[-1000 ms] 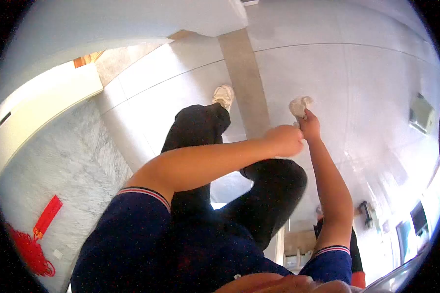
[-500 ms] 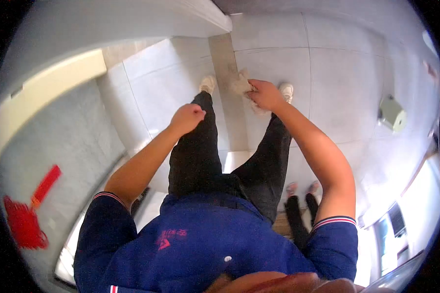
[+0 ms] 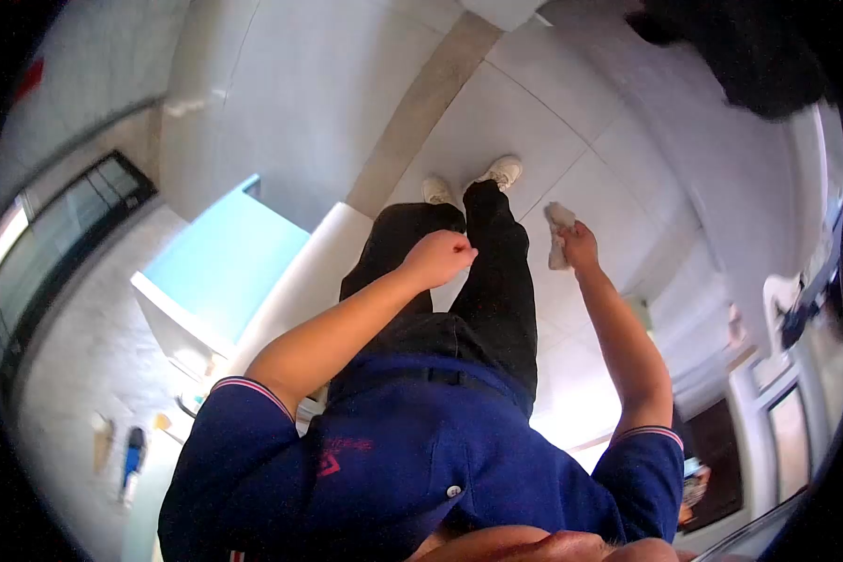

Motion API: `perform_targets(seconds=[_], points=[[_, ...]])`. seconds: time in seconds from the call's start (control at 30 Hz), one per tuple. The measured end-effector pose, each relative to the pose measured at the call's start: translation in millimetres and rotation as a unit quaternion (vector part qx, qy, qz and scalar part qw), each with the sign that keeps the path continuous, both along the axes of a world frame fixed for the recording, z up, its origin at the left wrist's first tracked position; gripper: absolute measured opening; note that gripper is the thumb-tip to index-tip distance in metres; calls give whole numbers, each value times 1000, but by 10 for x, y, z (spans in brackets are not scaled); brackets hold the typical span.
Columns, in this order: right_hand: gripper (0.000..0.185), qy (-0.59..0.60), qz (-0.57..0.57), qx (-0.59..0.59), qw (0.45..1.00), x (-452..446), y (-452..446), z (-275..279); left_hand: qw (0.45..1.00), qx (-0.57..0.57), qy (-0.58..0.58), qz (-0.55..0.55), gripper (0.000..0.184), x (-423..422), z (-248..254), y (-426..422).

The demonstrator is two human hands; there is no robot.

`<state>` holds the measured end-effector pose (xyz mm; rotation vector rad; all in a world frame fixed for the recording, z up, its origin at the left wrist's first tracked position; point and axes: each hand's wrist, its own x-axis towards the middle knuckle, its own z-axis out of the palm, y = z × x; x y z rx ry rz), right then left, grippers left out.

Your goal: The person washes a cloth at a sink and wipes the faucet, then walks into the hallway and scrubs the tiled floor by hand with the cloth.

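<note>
My right hand is closed around a crumpled off-white cloth, held out to the right above the floor. Part of the cloth stands up beyond the fingers and part hangs below them. My left hand is in front of my thighs, over the dark trousers, with its fingers curled in. Nothing shows in that hand. Both of my light shoes are on the floor just beyond the hands.
A light-blue-topped cabinet and a white panel stand close on my left. A brownish strip crosses the pale tiled floor. A dark shape is at the upper right, a framed door at the lower right.
My body has turned and moved; the blue-topped cabinet now appears at left, and the red tassel is nearly out of view. The cloth has moved farther right, and my feet are closer together.
</note>
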<state>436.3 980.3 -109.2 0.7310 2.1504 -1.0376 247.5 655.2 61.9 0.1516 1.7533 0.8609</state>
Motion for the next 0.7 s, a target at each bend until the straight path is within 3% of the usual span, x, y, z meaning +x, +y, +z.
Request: perform_targets(seconds=[0.07, 0.13, 0.17, 0.23, 0.3, 0.37, 0.43, 0.57, 0.63, 0.7], points=[[38, 21, 42, 62, 997, 6, 123, -169, 999, -10, -10, 46, 28, -152, -169, -69], [41, 18, -21, 89, 996, -206, 202, -467, 996, -29, 13, 82, 30, -36, -318, -90], [43, -15, 36, 82, 996, -597, 296, -749, 992, -38, 0, 119, 30, -118, -650, 59], [49, -70, 145, 77, 984, -1168, 285, -489, 981, -47, -14, 188, 31, 145, -771, 203], [48, 16, 163, 71, 984, -1467, 255, -1080, 976, -49, 0, 212, 31, 241, -1267, 104], [48, 4, 240, 178, 954, -1844, -20, -1579, 963, -110, -42, 244, 30, 486, -1557, -3], [51, 178, 251, 207, 929, -2170, 37, -2595, 960, -138, -93, 224, 28, 517, -1990, -101], [56, 342, 281, 191, 876, -3008, -80, -3545, 955, -148, -64, 249, 31, 698, -2703, -375], [58, 335, 292, 241, 863, -3295, -157, -4077, 958, -144, -29, 248, 31, 752, -3187, -529], [59, 343, 274, 251, 863, -3477, -36, -4356, 961, -155, -86, 214, 30, 466, -3058, -379]])
